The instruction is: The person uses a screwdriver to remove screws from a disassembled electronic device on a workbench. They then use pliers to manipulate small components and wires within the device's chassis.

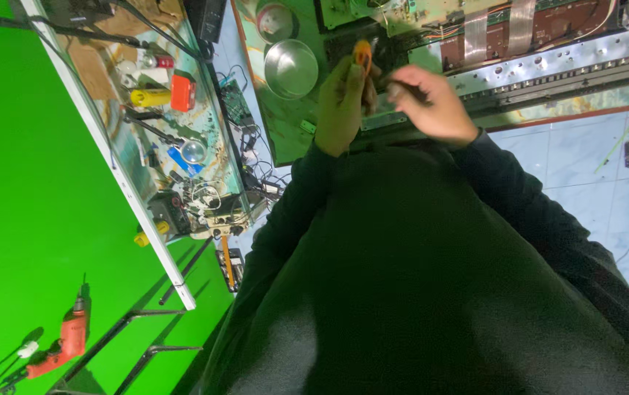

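Head view, looking down over the person's dark top. Left hand point(340, 106) is curling its grip tight round a small orange tool point(362, 53), w/ the tool's orange tip poking out above the fingers. Right hand point(431, 102) is sitting just beside it, blurred; its fingers are bending inward and something dark is showing at the fingertips, but whether the grip is closing on anything cannot be told. Both hands are hovering over the near edge of the counter point(285, 124), a worn green-topped surface.

On the counter, just beside the left hand, a steel bowl point(291, 68) is standing; a second, smaller bowl point(276, 20) is lying beyond it. Beyond the hands an opened flat chassis is lying: a long metal rail point(563, 62) w/ rows of holes is running along its near side, a brown circuit board point(563, 22) is sitting behind it, and pale ribbon cables point(521, 18) are crossing the board.

To the left, well apart from the hands, a cluttered shelf point(175, 139) is carrying a yellow cylinder point(150, 97), an orange-red box point(182, 93), a round lens point(193, 151), a blue item and tangled wires point(208, 197). The green wall point(29, 183) is filling the left side, w/ a red drill point(62, 347) hanging on it. Pale blue floor tiles point(585, 168) are showing at right
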